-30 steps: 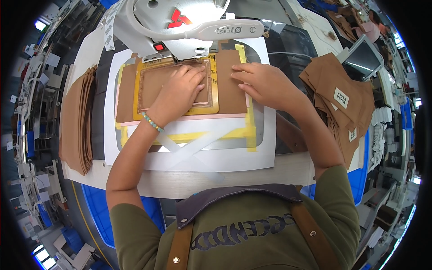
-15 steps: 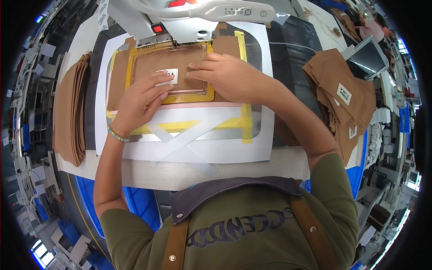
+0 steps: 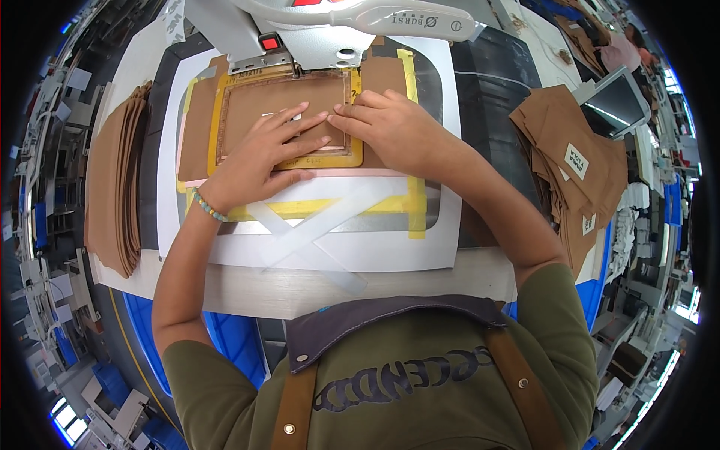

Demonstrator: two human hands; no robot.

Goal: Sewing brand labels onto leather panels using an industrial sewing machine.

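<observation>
Brown fabric piece: lies flat inside the yellow frame, at the far middle of the bench, just under the machine head; a small white label shows on it between the left fingers.
Left hand: open and flat, fingers spread, pressing down on the brown fabric piece and across the near edge of the frame; it grips nothing. A beaded bracelet sits on the wrist.
Right hand: palm down, fingers bent a little, fingertips on the right side of the frame and the fabric's right edge, touching the tips of the left fingers; nothing is clasped.
Yellow frame: a rectangle around the fabric, lying on a white template sheet.
White template sheet: spread over the middle of the bench, with strips of yellow tape and two pale strips crossed toward its near edge.
Sewing machine head: white and grey, at the far edge of the bench, with a red button.
Left stack of brown pieces: along the bench's left edge, well apart from the hands.
Right pile of brown pieces: at the right edge, some bearing white labels.
Screen: tilted, at the far right corner.
</observation>
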